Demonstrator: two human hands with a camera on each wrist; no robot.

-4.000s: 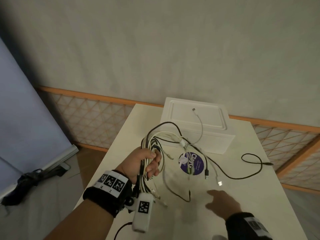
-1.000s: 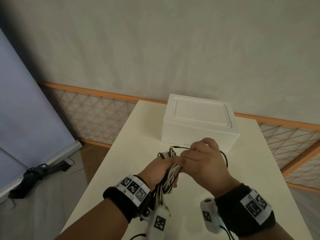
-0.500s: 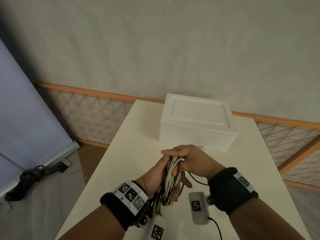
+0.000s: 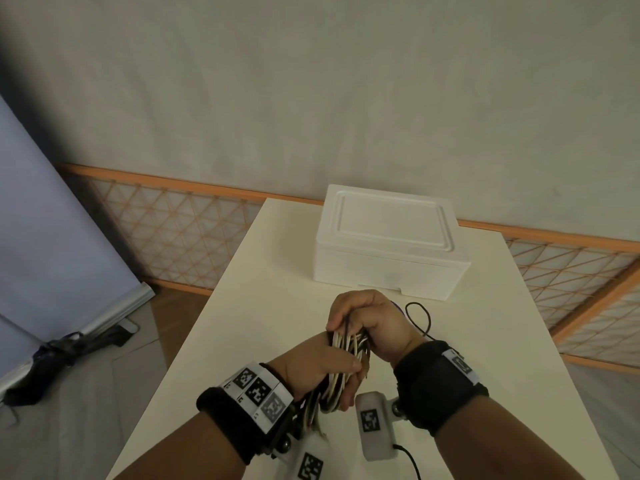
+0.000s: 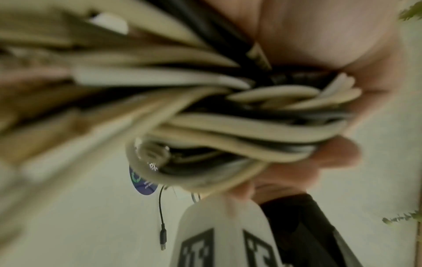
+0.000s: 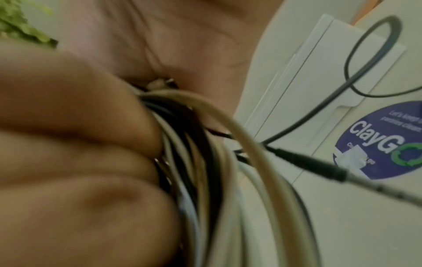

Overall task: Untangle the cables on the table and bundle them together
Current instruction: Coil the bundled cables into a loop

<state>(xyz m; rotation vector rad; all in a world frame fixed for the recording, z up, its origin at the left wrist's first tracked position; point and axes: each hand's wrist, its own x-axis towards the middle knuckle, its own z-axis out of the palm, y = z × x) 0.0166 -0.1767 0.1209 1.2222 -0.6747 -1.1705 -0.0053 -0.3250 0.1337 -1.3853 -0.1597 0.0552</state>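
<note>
A coil of white and black cables [image 4: 347,348] is held upright above the table's near middle. My left hand [image 4: 350,382] grips its lower part, thumb across the strands. My right hand [image 4: 348,323] is curled round the top of the coil. One black cable tail [image 4: 420,318] trails out to the right and loops on the table. In the left wrist view the cable coil [image 5: 239,124] fills the frame, and a black USB plug [image 5: 162,234] hangs below it. In the right wrist view my fingers [image 6: 91,144] press the strands [image 6: 212,171], and a black plug [image 6: 308,163] sticks out.
A white foam box [image 4: 388,244] stands at the back of the cream table [image 4: 270,271]. A round purple sticker [image 6: 385,142] lies on the table just beyond my hands, mostly hidden in the head view. The floor drops off at the table's left edge.
Four seconds ago the cables lay spread over the table and the box; now they are gathered into one coil. My right hand has come over and closed round the coil's top.
</note>
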